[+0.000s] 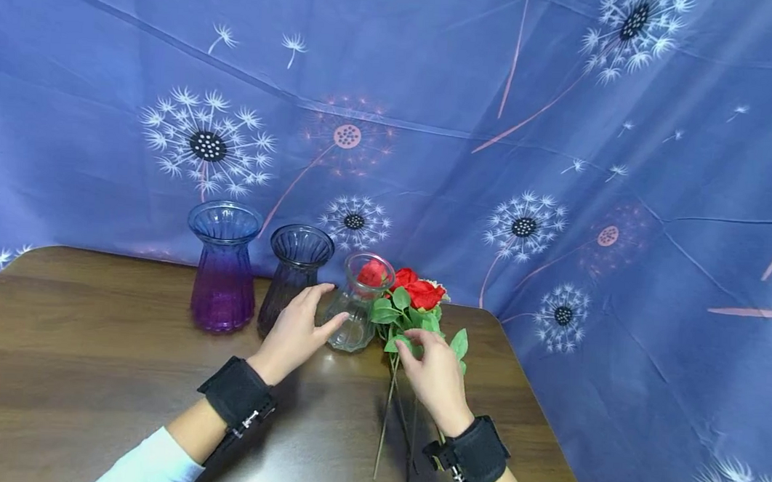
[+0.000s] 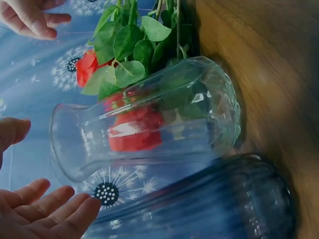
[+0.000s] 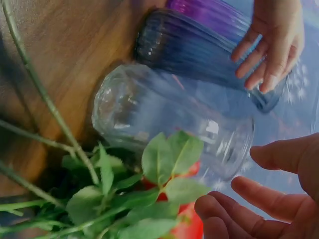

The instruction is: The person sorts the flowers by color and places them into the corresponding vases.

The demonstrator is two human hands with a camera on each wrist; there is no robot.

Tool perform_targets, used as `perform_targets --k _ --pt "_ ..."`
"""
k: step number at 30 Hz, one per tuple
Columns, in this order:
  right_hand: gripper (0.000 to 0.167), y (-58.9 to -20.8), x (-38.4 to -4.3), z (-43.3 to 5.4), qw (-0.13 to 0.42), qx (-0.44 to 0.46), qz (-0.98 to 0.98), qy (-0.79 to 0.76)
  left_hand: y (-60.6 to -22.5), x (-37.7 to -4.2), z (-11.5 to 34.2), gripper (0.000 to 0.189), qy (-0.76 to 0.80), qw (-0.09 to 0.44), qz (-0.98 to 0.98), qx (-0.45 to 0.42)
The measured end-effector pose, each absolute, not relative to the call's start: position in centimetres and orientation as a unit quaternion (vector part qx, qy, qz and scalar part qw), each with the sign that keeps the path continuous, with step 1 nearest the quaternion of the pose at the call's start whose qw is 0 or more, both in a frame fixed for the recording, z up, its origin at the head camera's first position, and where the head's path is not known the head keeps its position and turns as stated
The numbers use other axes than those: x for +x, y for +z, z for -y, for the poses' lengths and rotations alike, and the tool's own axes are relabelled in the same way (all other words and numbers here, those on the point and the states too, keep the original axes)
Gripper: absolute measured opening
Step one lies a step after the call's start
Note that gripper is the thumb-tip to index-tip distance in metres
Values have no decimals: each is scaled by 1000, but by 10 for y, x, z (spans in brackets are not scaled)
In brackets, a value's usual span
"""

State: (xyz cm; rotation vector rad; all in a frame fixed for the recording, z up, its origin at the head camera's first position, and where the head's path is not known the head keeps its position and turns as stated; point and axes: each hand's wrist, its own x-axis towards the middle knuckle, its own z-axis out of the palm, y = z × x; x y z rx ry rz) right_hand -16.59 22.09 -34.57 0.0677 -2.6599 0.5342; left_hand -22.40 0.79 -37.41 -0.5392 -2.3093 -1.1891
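Roses (image 1: pixel 425 295) and dark vase (image 1: pixel 288 283) flank clear vase (image 1: pixel 359 317) — purple vase (image 1: pixel 223 280) leftmost.

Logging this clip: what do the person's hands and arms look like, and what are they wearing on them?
The left hand and right hand are bare, with no gloves or rings visible. Each wrist wears a wide black band, with a small silvery fitting at its edge. The forearms run into pale, bluish-white sleeves; only a sliver of the right one shows.

Clear glass vase (image 1: pixel 352 322) stands upright beside leafy red roses (image 1: pixel 424 297)
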Motion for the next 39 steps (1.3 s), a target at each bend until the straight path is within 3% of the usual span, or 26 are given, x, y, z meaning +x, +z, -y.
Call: perform_targets --k 6,17,39 --pt "24 -345 -165 -248 203 5 958 202 -377 -233 -23 62 -449 243 839 -190" --pt "16 -367 -172 -281 180 -39 962 203 -381 -249 -41 79 -482 179 842 -161" --pt "10 -387 -166 -318 149 -84 972 159 -394 -271 -51 86 -507 101 845 -137"
